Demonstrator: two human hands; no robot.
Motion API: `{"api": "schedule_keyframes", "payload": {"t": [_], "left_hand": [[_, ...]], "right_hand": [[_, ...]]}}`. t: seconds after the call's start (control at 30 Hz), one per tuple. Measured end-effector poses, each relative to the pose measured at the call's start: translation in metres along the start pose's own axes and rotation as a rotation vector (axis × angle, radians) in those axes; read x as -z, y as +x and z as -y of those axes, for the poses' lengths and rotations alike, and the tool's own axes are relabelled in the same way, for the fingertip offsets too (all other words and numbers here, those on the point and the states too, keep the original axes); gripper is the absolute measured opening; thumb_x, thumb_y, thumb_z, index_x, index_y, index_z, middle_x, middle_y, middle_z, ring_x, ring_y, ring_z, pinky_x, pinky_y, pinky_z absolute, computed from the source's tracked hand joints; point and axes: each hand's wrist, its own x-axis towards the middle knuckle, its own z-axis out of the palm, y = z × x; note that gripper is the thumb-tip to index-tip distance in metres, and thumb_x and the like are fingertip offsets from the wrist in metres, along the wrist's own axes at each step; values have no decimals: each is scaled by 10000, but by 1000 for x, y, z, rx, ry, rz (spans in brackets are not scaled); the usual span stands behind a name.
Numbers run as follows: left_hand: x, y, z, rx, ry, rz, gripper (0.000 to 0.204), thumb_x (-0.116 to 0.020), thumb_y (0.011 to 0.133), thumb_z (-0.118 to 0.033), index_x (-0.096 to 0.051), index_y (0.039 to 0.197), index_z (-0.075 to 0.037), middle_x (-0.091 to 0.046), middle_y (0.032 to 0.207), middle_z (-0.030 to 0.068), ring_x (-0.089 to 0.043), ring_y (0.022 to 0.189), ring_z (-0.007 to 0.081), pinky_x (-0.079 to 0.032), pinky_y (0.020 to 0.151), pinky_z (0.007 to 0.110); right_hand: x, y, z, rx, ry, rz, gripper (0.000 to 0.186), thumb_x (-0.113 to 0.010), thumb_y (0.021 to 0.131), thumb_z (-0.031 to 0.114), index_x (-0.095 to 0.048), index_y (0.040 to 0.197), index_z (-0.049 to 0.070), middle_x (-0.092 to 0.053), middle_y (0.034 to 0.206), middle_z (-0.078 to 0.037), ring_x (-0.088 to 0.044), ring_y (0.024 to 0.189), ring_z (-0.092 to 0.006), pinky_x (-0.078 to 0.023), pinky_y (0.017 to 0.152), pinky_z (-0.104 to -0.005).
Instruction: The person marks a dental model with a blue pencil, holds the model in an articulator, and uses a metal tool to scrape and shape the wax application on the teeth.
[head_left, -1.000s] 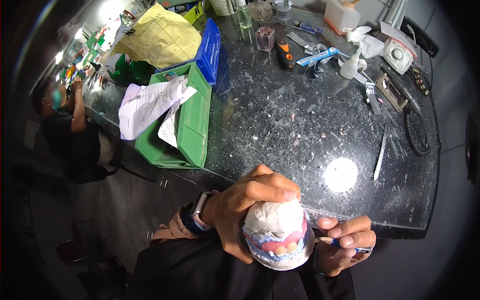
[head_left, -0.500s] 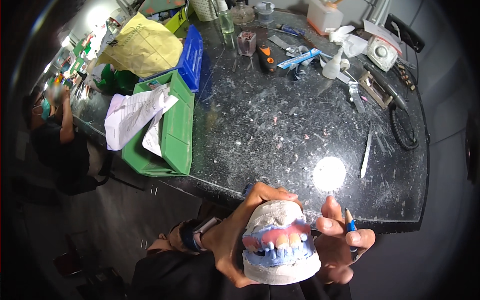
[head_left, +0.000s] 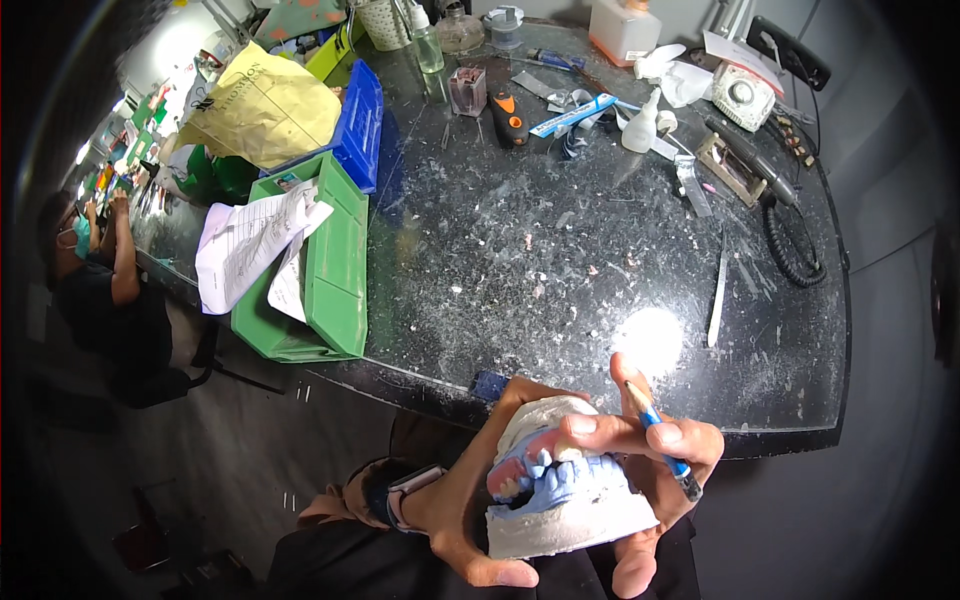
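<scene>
My left hand is wrapped around a dental model with white plaster bases, blue teeth and pink gum sections carrying lighter teeth, tilted near the bench edge. My right hand holds a blue pencil between its fingers, bare wood end up. One of its fingertips lies over the model's pink section, and its thumb is low by the base. A small dark-blue object lies just beyond my left hand on the edge.
A green bin with papers and a blue bin under a yellow bag stand left on the bench. A handpiece, white control box, squeeze bottle and scattered tools lie at back right. A masked person sits far left.
The model has turned and tilted in my hands, showing more of its side teeth. My right hand has risen onto the model, the pencil shifting in its fingers. The view has shifted slightly.
</scene>
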Motion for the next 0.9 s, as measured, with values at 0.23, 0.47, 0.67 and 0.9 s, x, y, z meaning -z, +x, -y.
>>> {"api": "schedule_keyframes", "payload": {"t": [0.23, 0.47, 0.67, 0.9], "left_hand": [[-2, -1, 1, 35, -12, -2, 1028, -754, 600, -318, -113, 1328, 21, -287, 1271, 214, -312, 1269, 325, -260, 1051, 469], [-4, -2, 8, -9, -30, -27, 1034, -753, 618, -356, -108, 1338, 12, -277, 1295, 222, -288, 1294, 330, -235, 1063, 484], [-23, 23, -3, -63, -219, -37, 979, -743, 651, -349, -181, 1387, -29, -329, 1321, 159, -285, 1290, 235, -222, 1072, 423], [-15, 3, -1, 152, -159, -70, 1147, -732, 640, -505, -39, 1384, 26, -258, 1322, 230, -256, 1311, 320, -207, 1068, 488]], "right_hand": [[-11, -2, 1, -24, 53, -133, 721, -692, 740, 566, -430, 1159, 42, -650, 996, -272, -496, 1195, -411, -255, 1033, -518], [-14, 2, 4, -94, 24, -113, 722, -694, 731, 576, -442, 1143, 40, -657, 984, -262, -524, 1163, -411, -213, 1044, -542], [-34, 0, 8, -173, 144, -364, 724, -602, 763, 649, -445, 1106, 32, -664, 977, -242, -553, 1129, -404, -166, 1070, -517], [-22, 6, 15, -204, -40, -269, 751, -491, 771, 729, -452, 1110, 60, -692, 921, -179, -586, 1084, -386, -195, 1075, -510]]}}
